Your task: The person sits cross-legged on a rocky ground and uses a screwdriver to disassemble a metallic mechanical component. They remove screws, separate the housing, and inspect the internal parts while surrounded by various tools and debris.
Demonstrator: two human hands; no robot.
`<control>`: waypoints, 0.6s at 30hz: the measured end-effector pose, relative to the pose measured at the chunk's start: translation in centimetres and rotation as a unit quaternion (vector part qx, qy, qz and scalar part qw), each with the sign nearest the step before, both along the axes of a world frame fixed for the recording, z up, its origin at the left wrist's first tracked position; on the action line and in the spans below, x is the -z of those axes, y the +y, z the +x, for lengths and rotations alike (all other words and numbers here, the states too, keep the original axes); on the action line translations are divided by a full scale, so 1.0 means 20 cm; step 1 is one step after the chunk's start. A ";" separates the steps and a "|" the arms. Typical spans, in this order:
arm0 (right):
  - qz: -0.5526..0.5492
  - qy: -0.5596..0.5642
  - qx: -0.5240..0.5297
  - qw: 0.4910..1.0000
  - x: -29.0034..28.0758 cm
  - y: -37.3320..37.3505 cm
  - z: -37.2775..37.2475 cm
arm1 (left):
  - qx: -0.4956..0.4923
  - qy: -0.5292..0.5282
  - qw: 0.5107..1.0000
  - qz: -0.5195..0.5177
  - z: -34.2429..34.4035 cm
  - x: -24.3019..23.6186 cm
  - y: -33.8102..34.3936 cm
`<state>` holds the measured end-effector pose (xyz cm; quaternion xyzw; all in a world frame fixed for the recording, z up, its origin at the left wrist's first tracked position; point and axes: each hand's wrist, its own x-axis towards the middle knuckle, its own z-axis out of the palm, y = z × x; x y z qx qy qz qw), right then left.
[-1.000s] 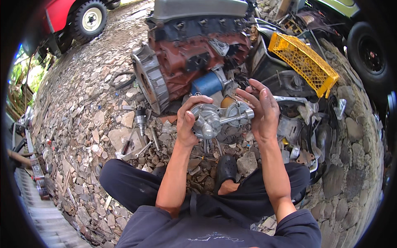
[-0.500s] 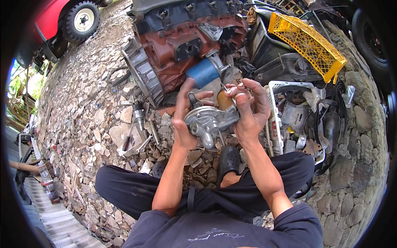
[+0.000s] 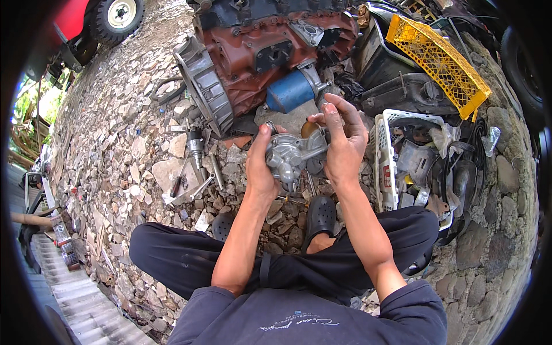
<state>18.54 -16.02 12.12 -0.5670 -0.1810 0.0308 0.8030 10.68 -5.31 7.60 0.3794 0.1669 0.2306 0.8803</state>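
Above my feet, I hold a grey cast-metal fuel pump (image 3: 289,154) between both hands. My left hand (image 3: 260,167) is closed round its left side, thumb up by the rim. On the other side, my right hand (image 3: 347,144) grips the pump's arm-like end, with some fingers raised and curled. A brassy, rounded piece (image 3: 309,130) shows at the pump's far side, partly covered by my right fingers. Beyond my hands lies a red-brown engine block (image 3: 244,69) with a blue oil filter (image 3: 290,92) on its near side.
Left of my hands, a screwdriver (image 3: 177,185), a wrench (image 3: 202,187) and a metal tool (image 3: 195,146) lie on and around a flat stone. To the right stands a white crate (image 3: 386,172) of parts. A yellow plastic crate (image 3: 440,66) leans behind it. Rubble covers the ground.
The pump has been turned in my hands, so its round rim and dark lever no longer face up. My left fingers have closed in behind it. The whole view has shifted slightly.
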 end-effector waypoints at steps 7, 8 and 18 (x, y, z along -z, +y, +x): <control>-0.053 -0.033 -0.028 0.998 -0.03 -0.04 0.03 | -0.020 0.069 0.980 -0.187 -0.01 -0.04 0.04; -0.068 -0.064 -0.026 0.995 -0.03 -0.06 0.04 | -0.020 0.065 0.979 -0.191 -0.01 -0.04 0.05; -0.149 -0.185 -0.019 0.971 -0.09 -0.10 -0.02 | -0.084 0.019 0.990 -0.115 -0.04 -0.02 0.11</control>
